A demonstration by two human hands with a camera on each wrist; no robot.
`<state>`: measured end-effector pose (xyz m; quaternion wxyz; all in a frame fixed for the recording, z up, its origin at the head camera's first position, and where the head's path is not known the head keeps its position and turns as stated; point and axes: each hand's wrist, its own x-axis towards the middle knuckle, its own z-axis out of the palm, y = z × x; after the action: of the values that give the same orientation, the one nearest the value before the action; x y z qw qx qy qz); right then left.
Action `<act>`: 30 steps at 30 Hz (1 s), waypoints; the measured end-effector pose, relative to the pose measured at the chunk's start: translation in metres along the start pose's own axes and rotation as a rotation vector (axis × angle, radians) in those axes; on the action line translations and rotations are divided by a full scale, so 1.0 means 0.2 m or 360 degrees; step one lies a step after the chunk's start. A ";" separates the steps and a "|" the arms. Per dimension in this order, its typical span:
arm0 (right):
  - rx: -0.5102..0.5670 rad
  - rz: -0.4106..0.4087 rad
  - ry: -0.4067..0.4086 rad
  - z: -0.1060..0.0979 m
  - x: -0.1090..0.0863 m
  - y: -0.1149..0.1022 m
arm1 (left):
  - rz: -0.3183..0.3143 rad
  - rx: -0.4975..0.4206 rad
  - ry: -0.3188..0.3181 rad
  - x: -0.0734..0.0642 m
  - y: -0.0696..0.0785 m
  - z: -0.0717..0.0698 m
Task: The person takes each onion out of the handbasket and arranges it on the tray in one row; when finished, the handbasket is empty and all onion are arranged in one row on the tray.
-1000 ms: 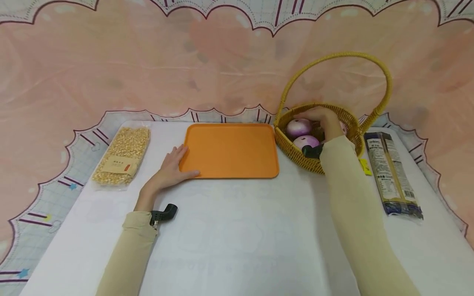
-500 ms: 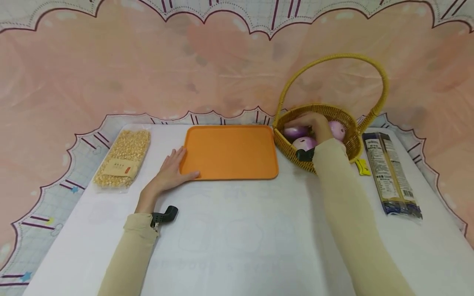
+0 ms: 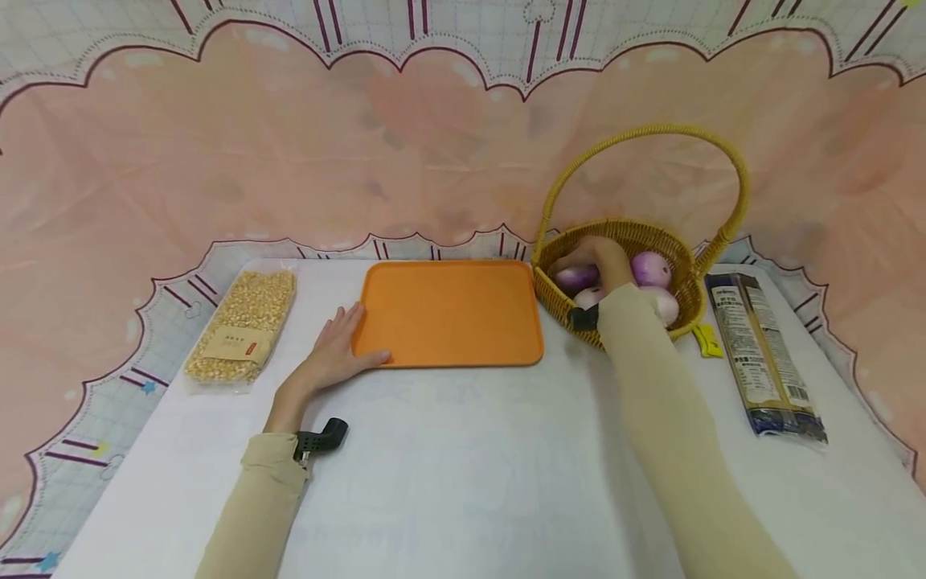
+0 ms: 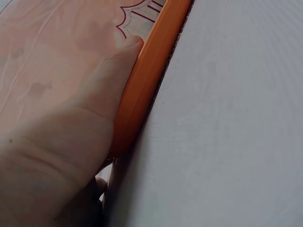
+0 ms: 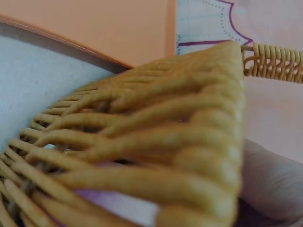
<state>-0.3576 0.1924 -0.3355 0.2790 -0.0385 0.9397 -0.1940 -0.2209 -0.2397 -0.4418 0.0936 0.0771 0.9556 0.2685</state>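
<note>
My left hand [image 3: 334, 350] rests at the near left corner of an orange tray [image 3: 448, 314], fingers straight along its left side. The left wrist view shows the thumb [image 4: 111, 80] lying against the tray's rim [image 4: 144, 90]. Inside a yellow wicker basket [image 3: 551, 301], my right hand [image 3: 599, 253] bends over a purple onion [image 3: 576, 280] and grips it from above; some fingertips are hidden. Another onion [image 3: 589, 297] lies nearer the front, and two onions [image 3: 651, 268] sit to the right. Basket weave [image 5: 199, 127] covers much of the right wrist view.
A clear bag of corn kernels [image 3: 249, 310] lies at the left. Right of the basket lies a dark printed package [image 3: 763, 354], beside a small yellow tag [image 3: 707, 341]. The basket's tall handle [image 3: 654, 130] arches over the right hand. A white table [image 3: 448, 466] carries everything.
My right hand and forearm have shifted slightly left within the basket, lower over the onion, uncovering the onions at the right. My left hand stays at the tray. The head view has tilted up a little.
</note>
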 end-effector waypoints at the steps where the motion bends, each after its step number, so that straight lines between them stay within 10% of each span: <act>1: -0.0010 0.0012 0.0008 0.01 0.00 0.00 | -0.0004 0.0004 0.0000 0.00 0.00 0.00; 20: -0.0131 -0.0112 0.0008 0.02 0.01 -0.01 | -0.0008 0.0008 -0.0007 -0.02 -0.01 -0.01; 30: 0.0331 -0.0122 -0.0197 0.00 -0.01 0.04 | 0.0004 0.0050 -0.0003 -0.01 0.00 -0.02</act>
<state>-0.3550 0.1995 -0.3369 0.3312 -0.0572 0.8934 -0.2981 -0.2206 -0.2427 -0.4375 0.0929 0.0801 0.9595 0.2534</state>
